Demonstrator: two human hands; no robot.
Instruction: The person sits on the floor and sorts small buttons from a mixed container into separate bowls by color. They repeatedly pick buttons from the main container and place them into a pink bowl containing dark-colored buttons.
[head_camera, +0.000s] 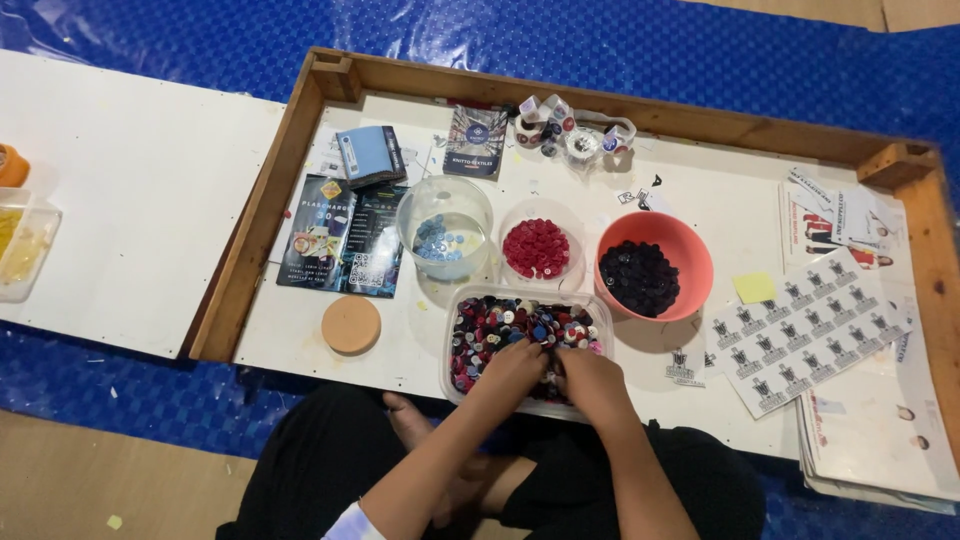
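I see both hands inside the clear tub (597, 312) of mixed buttons (500, 325), which sits at the near edge of the wooden tray (262, 210). The left hand (512, 367) and right hand (588, 380) touch each other, fingers dug into the buttons; I cannot tell what they pinch. Behind the tub stand a clear bowl (445, 226) of blue buttons, a bowl of red buttons (538, 247) and an orange bowl (690, 260) of dark ones.

Fingertips of both hands buried among mixed buttons (510, 325); yellow-filled container (22, 245) cut by left edge.
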